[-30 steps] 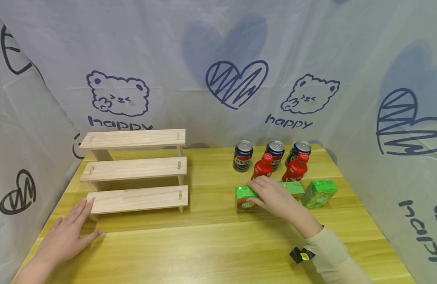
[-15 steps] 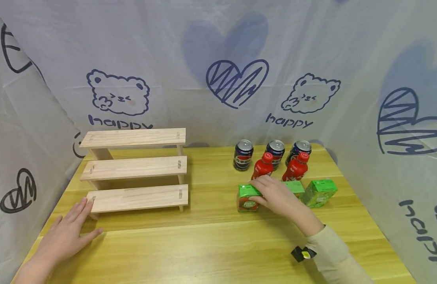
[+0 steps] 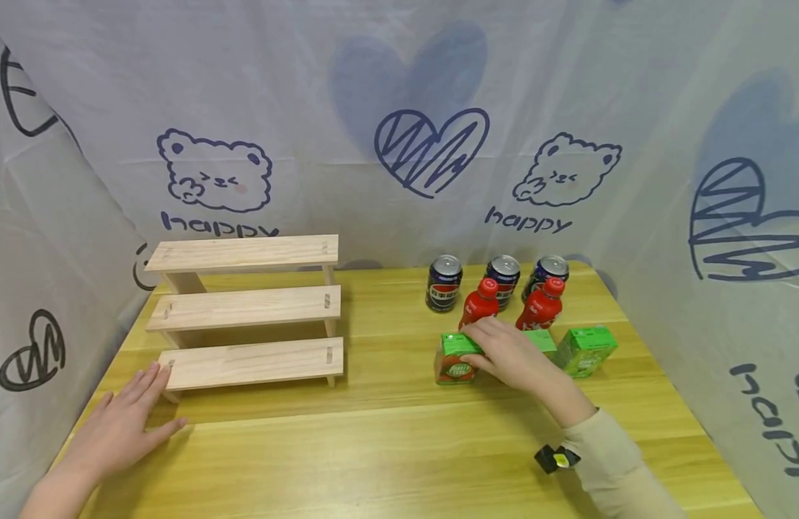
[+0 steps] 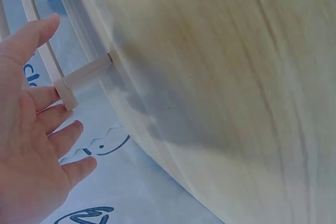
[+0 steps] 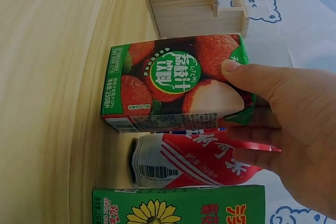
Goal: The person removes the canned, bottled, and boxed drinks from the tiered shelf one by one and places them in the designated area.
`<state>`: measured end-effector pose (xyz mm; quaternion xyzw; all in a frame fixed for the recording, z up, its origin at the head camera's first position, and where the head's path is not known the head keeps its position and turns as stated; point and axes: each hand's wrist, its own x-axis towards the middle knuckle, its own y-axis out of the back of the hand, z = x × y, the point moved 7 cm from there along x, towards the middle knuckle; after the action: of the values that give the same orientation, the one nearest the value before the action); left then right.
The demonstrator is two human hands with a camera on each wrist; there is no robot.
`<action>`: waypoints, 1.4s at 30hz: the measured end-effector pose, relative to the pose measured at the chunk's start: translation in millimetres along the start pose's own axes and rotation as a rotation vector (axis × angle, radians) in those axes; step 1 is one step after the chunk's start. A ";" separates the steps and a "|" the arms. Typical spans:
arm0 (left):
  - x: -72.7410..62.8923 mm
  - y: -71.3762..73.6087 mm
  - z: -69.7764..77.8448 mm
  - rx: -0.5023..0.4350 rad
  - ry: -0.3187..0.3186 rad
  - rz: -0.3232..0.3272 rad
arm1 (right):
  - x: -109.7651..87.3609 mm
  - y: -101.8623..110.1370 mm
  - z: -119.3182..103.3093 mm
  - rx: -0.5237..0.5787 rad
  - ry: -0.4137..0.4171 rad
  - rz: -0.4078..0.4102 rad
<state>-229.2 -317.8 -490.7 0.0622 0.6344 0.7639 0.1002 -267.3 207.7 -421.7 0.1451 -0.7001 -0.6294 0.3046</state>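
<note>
My right hand (image 3: 509,357) pinches a litchi juice carton (image 5: 173,82) near its top, thumb on the printed front and fingers behind. The carton stands upright at the left end of the front row. Right beside it is a green chrysanthemum drink carton (image 5: 178,205), partly covered by this hand in the head view. Just behind stands a red bottle (image 5: 205,158). On the other side, my left hand (image 3: 117,425) lies with fingers extended, their tips at the left end of the lowest step of a three-tier wooden rack (image 3: 253,364).
Three dark blue cola cans (image 3: 444,283) stand at the back, behind two red-capped bottles (image 3: 540,306). Another green carton (image 3: 586,351) ends the front row at right. Printed cloth (image 3: 308,108) hangs round the wooden table (image 3: 347,461).
The litchi carton has shifted slightly right, towards the neighbouring green carton, with my right hand holding it. My left hand stays at the rack.
</note>
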 end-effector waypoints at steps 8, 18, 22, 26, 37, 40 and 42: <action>1.7 0.2 -0.2 -0.001 -0.002 -0.018 | -0.4 1.1 2.2 0.000 -0.007 -0.010; 2.6 2.0 -2.7 0.006 -0.003 -0.008 | -0.8 1.1 4.8 0.017 -0.022 -0.019; 3.1 1.5 -3.4 0.013 -0.001 -0.014 | -1.0 0.3 4.9 0.022 -0.014 -0.023; 3.7 0.2 -3.1 0.017 -0.004 -0.021 | -0.7 0.8 4.0 0.014 -0.014 -0.018; 12.8 13.9 -4.3 0.068 -0.007 -0.074 | -0.7 4.8 1.8 0.006 -0.034 -0.043; 16.7 19.9 -1.0 0.081 -0.008 -0.098 | -2.7 10.7 1.6 0.024 -0.040 -0.046; 18.6 23.7 1.0 0.089 -0.006 -0.109 | -4.8 15.7 1.9 0.027 -0.040 -0.041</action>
<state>-248.9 -316.6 -467.9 0.0343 0.6701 0.7280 0.1408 -261.9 214.7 -407.6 0.1509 -0.7114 -0.6287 0.2756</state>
